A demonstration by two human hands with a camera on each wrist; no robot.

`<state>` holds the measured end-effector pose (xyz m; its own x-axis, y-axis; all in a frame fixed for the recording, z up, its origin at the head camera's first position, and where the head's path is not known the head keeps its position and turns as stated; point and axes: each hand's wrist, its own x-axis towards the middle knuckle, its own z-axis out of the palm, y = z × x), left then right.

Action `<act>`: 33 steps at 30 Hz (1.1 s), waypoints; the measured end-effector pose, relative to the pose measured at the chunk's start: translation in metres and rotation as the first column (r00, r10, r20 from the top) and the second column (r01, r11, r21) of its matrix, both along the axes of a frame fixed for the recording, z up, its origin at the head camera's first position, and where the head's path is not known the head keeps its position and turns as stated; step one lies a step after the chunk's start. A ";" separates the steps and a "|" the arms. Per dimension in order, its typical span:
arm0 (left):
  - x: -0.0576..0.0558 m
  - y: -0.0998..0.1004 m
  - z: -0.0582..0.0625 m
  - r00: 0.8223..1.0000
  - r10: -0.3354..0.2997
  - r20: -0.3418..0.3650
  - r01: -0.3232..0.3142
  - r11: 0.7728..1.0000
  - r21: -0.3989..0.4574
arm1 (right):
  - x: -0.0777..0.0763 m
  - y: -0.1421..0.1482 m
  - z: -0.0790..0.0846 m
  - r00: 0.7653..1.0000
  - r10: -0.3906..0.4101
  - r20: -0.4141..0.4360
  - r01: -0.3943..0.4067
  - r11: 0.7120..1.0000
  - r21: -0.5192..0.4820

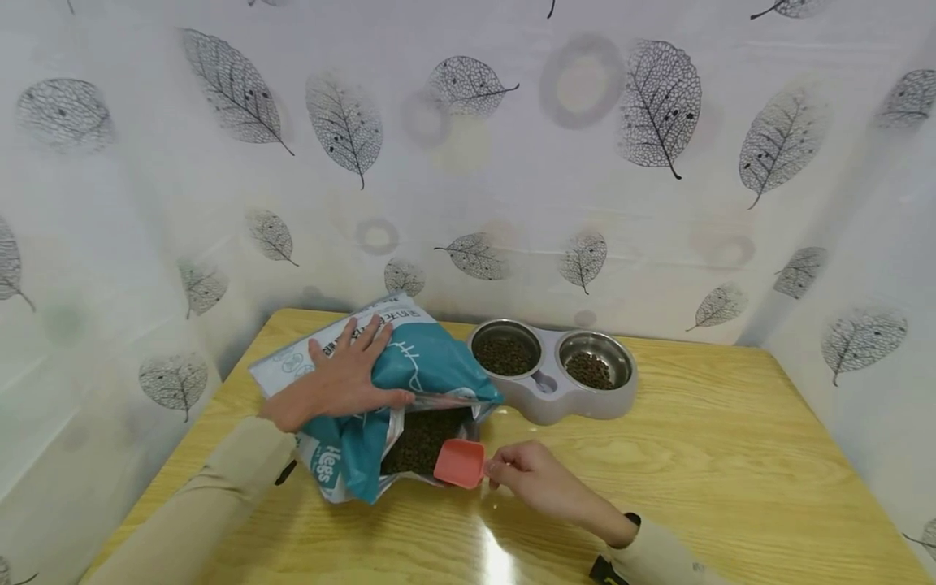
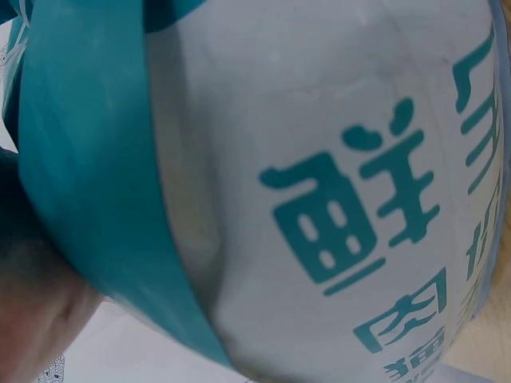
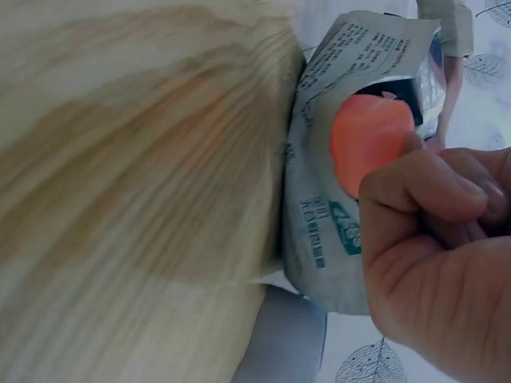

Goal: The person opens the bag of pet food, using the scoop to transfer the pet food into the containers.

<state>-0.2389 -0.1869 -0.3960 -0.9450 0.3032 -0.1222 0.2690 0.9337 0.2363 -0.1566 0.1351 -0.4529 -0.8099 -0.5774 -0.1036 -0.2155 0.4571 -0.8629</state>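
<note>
A teal and white bag of dry pet food lies on its side with its mouth toward the right front, brown kibble showing inside. My left hand rests on top of the bag with its fingers spread. Teal lettering on the bag fills the left wrist view. Between thumb and curled fingers, my right hand pinches the handle end of a coral-red scoop. The scoop is at the bag's mouth, overlapping the kibble in the head view. In the right wrist view the scoop's underside faces the camera.
Behind and to the right of the bag stands a grey double feeder. Its left steel bowl and right steel bowl both hold kibble. The wooden table meets a leaf-patterned curtain at the back and sides.
</note>
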 end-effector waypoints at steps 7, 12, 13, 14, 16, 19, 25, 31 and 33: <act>-0.001 0.000 -0.002 1.000 0.005 -0.002 -0.005 1.000 -0.009 | 0.004 -0.015 0.016 0.996 -0.054 0.069 0.052 0.998 0.034; -0.001 -0.001 -0.001 1.000 0.001 -0.008 -0.001 1.000 -0.007 | 0.003 -0.025 0.012 0.991 -0.080 0.109 0.080 0.997 0.003; -0.001 -0.001 -0.001 1.000 -0.001 -0.007 0.001 1.000 -0.006 | 0.002 -0.027 0.010 0.989 -0.078 0.127 0.080 0.997 -0.011; -0.001 -0.001 -0.001 1.000 -0.001 -0.005 0.001 1.000 -0.002 | 0.002 -0.028 0.008 0.987 -0.074 0.146 0.078 0.997 -0.023; -0.001 0.000 -0.001 1.000 -0.003 -0.004 0.003 1.000 -0.002 | 0.002 -0.029 0.003 0.980 -0.062 0.191 0.073 0.996 -0.051; -0.001 0.000 -0.002 1.000 0.000 -0.004 0.000 1.000 -0.003 | 0.001 -0.029 -0.004 0.968 -0.035 0.249 0.061 0.994 -0.095; -0.001 0.000 -0.003 1.000 0.001 0.000 -0.001 1.000 -0.003 | 0.002 -0.024 -0.008 0.927 0.009 0.376 0.066 0.980 -0.187; -0.001 0.001 -0.003 1.000 0.006 0.005 -0.006 1.000 -0.010 | 0.004 -0.012 -0.003 0.891 0.030 0.454 0.095 0.964 -0.250; -0.002 0.001 -0.002 1.000 0.006 0.004 -0.006 1.000 -0.009 | 0.003 -0.008 -0.003 0.884 0.046 0.466 0.093 0.958 -0.272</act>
<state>-0.2405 -0.1860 -0.3977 -0.9465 0.2959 -0.1285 0.2621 0.9376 0.2284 -0.1533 0.1271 -0.4555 -0.7222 -0.6197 -0.3074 0.2480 0.1830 -0.9513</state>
